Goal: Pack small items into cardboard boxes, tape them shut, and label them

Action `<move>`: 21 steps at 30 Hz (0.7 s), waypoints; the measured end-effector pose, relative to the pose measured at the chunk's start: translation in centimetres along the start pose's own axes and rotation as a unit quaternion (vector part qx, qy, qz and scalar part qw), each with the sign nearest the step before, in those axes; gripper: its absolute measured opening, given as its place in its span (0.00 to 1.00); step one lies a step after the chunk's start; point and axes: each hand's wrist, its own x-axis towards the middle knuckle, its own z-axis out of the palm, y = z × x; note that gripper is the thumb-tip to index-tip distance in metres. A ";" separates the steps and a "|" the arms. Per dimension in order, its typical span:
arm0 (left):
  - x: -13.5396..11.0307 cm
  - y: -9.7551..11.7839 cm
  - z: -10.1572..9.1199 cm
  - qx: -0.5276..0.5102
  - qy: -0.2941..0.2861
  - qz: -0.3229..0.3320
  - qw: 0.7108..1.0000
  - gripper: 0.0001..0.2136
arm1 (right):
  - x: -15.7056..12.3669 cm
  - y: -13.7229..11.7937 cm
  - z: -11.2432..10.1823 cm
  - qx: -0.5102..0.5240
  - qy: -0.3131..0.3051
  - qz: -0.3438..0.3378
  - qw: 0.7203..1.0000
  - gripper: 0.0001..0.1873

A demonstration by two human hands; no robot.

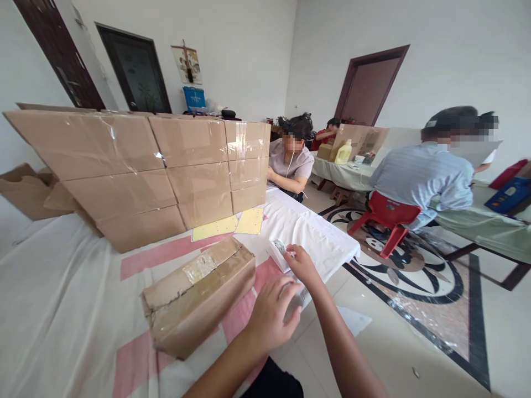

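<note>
My right hand (302, 263) is at the table's right edge, its fingers closed at a small round whitish-green thing (279, 246). That thing lies in or on a small white box (274, 257); its exact kind is too small to tell. Nearer to me, my left hand (271, 312) is held with fingers curved and apart, and nothing shows in it. To its left a long, worn brown cardboard box (201, 298), taped along the top, lies on the table. Two yellow sheets (232, 224) with small dark marks lie behind that box.
A wall of taped cardboard boxes (174, 177) stands across the far left of the white-covered table (53, 287). A person (292, 160) sits beyond it. Rightward, another person (423, 171) sits on a red plastic chair (388, 215) at a second table, which carries a yellow jug (343, 152).
</note>
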 end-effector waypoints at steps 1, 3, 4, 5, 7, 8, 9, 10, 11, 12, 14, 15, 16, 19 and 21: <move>0.5 -0.8 1.4 0.018 -0.018 -0.029 0.999 0.24 | 0.1 0.1 0.0 0.009 -0.003 0.001 1.000 0.14; 1.7 -2.4 3.8 0.050 -0.045 -0.073 0.995 0.30 | 0.3 0.3 -0.2 0.021 -0.008 0.004 1.000 0.14; 2.3 -3.2 4.8 0.062 -0.049 -0.094 0.992 0.33 | 0.3 0.4 -0.3 0.026 -0.011 0.005 1.000 0.14; 2.9 -4.0 5.6 0.070 -0.050 -0.116 0.990 0.35 | 0.3 0.5 -0.3 0.033 -0.013 0.009 0.999 0.15; 3.8 -5.5 6.7 0.084 -0.049 -0.153 0.983 0.36 | 0.4 0.8 -0.5 0.050 -0.018 0.019 0.998 0.15; 4.1 -6.1 7.1 0.090 -0.052 -0.165 0.981 0.36 | 0.4 0.8 -0.6 0.058 -0.022 0.026 0.998 0.15; 4.2 -6.7 7.4 0.096 -0.056 -0.170 0.979 0.35 | 0.5 0.9 -0.7 0.067 -0.026 0.035 0.997 0.16; 4.3 -7.1 7.6 0.100 -0.061 -0.170 0.979 0.35 | 0.5 0.9 -0.9 0.076 -0.031 0.046 0.996 0.16; 4.3 -7.5 7.7 0.101 -0.064 -0.168 0.979 0.35 | 0.5 0.9 -1.0 0.085 -0.036 0.057 0.994 0.17; 4.3 -7.8 7.8 0.102 -0.064 -0.167 0.979 0.35 | 0.6 0.9 -1.1 0.095 -0.042 0.070 0.992 0.18; 4.2 -8.3 7.8 0.099 -0.063 -0.176 0.977 0.35 | 0.7 0.7 -1.2 0.113 -0.051 0.095 0.988 0.19; 4.2 -8.4 7.7 0.095 -0.063 -0.182 0.977 0.35 | 0.8 0.6 -1.2 0.123 -0.053 0.107 0.985 0.19; 4.2 -8.5 7.6 0.089 -0.064 -0.189 0.976 0.36 | 0.9 0.4 -1.2 0.132 -0.054 0.119 0.983 0.19; 4.4 -8.7 7.3 0.058 -0.066 -0.202 0.975 0.38 | 1.4 0.0 -0.9 0.149 -0.055 0.149 0.976 0.17; 4.5 -8.9 7.2 0.035 -0.067 -0.207 0.975 0.39 | 1.8 -0.2 -0.7 0.148 -0.055 0.159 0.974 0.16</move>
